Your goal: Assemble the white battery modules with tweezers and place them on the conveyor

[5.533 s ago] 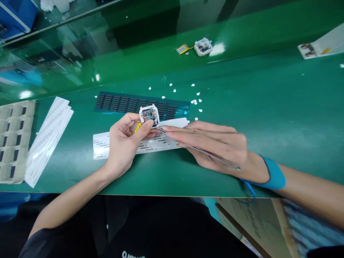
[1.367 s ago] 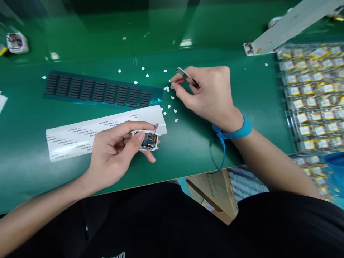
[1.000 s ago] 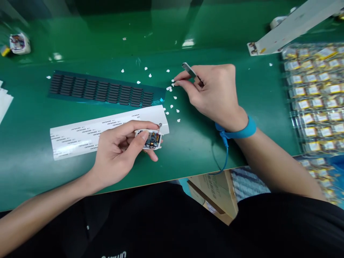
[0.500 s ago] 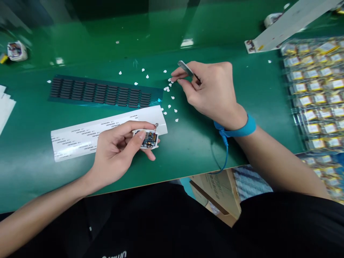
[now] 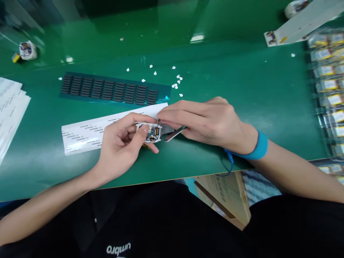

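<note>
My left hand (image 5: 120, 150) grips a small white-cased circuit board (image 5: 153, 133), thumb across its face and fingers behind. A bit of yellow shows beneath the case. My right hand (image 5: 204, 122) is closed, its fingertips meeting at the board's upper right corner, by a small part on a thin lead (image 5: 158, 122). Tucked in the same hand is a slim silver metal tool (image 5: 175, 134), likely tweezers, angled down to the left. Whatever the fingertips pinch is hidden. Under my left hand lies a white printed sheet (image 5: 80, 138).
A film strip with rows of black pads (image 5: 107, 89) lies behind the sheet. Small white round stickers (image 5: 176, 86) are scattered beyond. Trays of yellow-edged parts (image 5: 330, 86) stand at right, paper sheets (image 5: 10, 104) at left. A blue wrist strap (image 5: 259, 145) with cord circles my right wrist.
My right hand has come from the scattered stickers down and left to the circuit board, and the metal tool has swung round. My left hand keeps its hold. The view has shifted slightly.
</note>
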The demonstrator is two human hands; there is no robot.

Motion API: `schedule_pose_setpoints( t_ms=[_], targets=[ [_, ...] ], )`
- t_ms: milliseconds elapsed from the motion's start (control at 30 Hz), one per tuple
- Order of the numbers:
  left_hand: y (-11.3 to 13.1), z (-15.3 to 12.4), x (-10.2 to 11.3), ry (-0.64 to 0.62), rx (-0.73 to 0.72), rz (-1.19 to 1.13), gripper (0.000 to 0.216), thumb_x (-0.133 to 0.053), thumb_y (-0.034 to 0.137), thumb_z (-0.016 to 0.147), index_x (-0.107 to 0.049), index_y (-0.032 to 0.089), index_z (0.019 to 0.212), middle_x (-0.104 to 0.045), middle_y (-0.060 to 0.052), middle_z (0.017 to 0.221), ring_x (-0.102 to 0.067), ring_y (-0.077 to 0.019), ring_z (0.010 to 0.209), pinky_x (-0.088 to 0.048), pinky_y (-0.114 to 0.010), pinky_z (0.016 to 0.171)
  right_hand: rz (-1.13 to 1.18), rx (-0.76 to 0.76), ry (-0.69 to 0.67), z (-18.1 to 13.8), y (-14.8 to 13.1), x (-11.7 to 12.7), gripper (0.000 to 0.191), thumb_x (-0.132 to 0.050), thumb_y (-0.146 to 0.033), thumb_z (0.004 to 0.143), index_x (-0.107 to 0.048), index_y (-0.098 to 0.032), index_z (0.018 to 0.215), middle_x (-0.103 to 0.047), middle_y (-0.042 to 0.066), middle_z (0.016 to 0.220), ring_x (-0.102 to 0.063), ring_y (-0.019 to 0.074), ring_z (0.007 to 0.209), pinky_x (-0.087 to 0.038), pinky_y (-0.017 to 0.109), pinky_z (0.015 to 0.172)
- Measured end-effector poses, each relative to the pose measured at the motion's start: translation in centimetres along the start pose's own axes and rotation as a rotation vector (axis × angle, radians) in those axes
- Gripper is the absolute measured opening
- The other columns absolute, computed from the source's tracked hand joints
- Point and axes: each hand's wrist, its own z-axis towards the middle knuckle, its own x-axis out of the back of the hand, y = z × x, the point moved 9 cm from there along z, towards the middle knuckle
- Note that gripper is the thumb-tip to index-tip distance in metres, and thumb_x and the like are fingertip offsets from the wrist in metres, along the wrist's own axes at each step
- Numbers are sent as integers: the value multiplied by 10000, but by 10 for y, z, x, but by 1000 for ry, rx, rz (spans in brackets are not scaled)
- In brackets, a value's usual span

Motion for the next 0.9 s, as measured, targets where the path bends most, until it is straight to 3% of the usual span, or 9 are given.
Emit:
schedule_pose_setpoints(
  t_ms=[233, 367, 633, 900],
  targets=[
    [2, 0, 0, 8, -11, -20, 139, -727, 329, 975, -697, 194, 959, -771, 1, 757, -770, -179, 567, -599, -260, 510, 9, -29, -80, 0, 2, -10, 313, -429, -147, 1075, -714, -266, 1128, -780, -25, 1063, -712, 133, 761, -362, 274, 495],
    [2, 0, -4, -23, -4, -39, 105, -709, 291, 980, -684, 195, 947, -773, 7, 766, -768, -177, 559, -630, -272, 533, -45, -16, -31, 1, -5, -3, 278, -445, -163, 1085, -710, -242, 1119, -781, -19, 1060, -690, 121, 731, -322, 296, 463],
    [-1, 0, -6, -59, 11, -13, 109, -688, 298, 994, -665, 210, 933, -672, 39, 609, -745, -187, 520, -577, -270, 489, -106, 78, 50, 1, -16, 8, 294, -421, -92, 1085, -677, -189, 1190, -796, -14, 1098, -714, 101, 699, -356, 281, 419],
    [-3, -2, -2, 1, 18, -32, 131, -724, 305, 963, -638, 217, 919, -730, 27, 711, -754, -174, 549, -632, -275, 524, -20, 64, 66, -3, -20, 13, 221, -543, -131, 1077, -709, -234, 1182, -812, -20, 1095, -727, 120, 684, -475, 273, 484]
  ],
)
